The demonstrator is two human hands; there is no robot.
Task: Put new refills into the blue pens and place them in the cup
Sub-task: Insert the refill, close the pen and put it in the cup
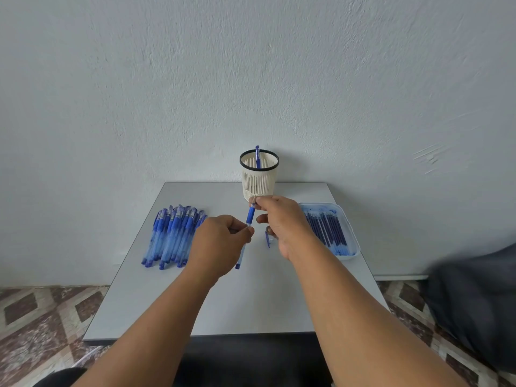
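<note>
My left hand (220,243) grips the barrel of a blue pen (249,219) held above the table, its blue end pointing down toward me. My right hand (282,222) pinches the pen's tip end near the cup's base. A blue pen cap (268,239) is tucked under my right hand. The cream mesh cup (259,174) with a black rim stands at the back centre and holds one blue pen (257,156). A pile of several blue pens (173,236) lies at the left. A clear tray (347,227) of several refills (328,229) sits at the right.
The grey table (237,303) stands against a pale wall, with patterned floor tiles on both sides. A dark blurred shape (474,297) lies off the table at the right.
</note>
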